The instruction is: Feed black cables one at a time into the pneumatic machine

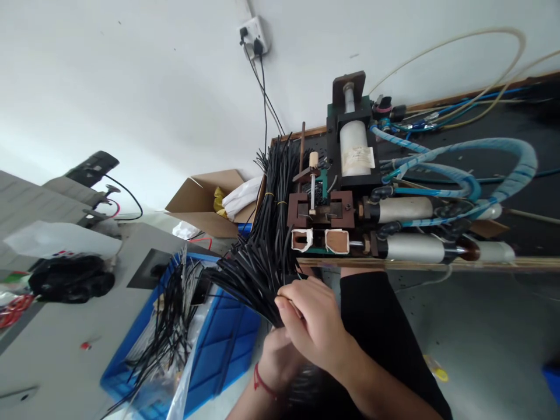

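Gripping a fanned bundle of thin black cut cables, my right hand closed around its base, with my left hand tucked under, wrapped on the same end, I judged. The bundle sat mid-frame, its long axis running toward eleven o'clock. More loose cables waited in the blue plastic crate at eight o'clock; the brown pneumatic press stood at one o'clock, unfed.

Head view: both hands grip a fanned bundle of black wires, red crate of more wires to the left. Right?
Not quite. The head view shows the crate is blue, not red. Both the left hand and right hand do grip the fanned bundle of black wires, crate to the left.
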The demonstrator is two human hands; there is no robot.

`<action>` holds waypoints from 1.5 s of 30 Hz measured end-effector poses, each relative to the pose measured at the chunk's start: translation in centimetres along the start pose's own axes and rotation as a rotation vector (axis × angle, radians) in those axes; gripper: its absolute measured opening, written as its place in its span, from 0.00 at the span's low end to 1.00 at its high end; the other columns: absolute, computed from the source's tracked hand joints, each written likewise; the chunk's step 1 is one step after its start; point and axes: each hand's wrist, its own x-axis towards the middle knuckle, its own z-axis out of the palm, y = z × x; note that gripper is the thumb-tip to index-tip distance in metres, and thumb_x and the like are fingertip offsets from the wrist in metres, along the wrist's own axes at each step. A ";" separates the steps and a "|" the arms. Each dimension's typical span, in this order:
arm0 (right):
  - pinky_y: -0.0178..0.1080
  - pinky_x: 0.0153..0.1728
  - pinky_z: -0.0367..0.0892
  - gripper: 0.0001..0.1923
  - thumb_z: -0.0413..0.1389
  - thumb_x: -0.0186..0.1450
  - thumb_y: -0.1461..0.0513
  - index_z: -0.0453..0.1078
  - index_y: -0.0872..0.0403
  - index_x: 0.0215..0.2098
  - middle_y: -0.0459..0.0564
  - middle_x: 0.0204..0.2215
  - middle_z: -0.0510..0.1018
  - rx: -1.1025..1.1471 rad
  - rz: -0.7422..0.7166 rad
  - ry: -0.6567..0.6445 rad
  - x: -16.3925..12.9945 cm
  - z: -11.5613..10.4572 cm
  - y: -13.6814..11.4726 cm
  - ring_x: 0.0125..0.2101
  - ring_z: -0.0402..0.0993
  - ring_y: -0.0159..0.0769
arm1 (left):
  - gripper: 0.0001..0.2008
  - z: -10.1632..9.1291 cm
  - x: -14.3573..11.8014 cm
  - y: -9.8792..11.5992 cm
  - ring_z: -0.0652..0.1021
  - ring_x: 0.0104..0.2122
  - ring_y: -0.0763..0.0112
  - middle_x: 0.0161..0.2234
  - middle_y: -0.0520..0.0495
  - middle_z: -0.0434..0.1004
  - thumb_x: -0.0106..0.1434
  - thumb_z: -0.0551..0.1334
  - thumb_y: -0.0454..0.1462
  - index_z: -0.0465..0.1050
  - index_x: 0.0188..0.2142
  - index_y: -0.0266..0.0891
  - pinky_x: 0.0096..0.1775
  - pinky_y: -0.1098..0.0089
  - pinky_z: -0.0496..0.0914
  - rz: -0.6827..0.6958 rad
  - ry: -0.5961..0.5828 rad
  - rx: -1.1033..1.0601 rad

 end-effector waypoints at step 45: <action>0.26 0.13 0.45 0.18 0.62 0.73 0.49 0.67 0.52 0.34 0.37 0.22 0.70 1.405 0.592 0.153 0.5 1.0 2.9 0.13 0.43 0.19 | 0.07 2.2 0.3 0.6 0.72 0.39 0.63 0.37 0.49 0.65 0.65 0.70 0.42 0.75 0.36 0.43 0.46 0.65 0.74 0.319 -0.256 -0.127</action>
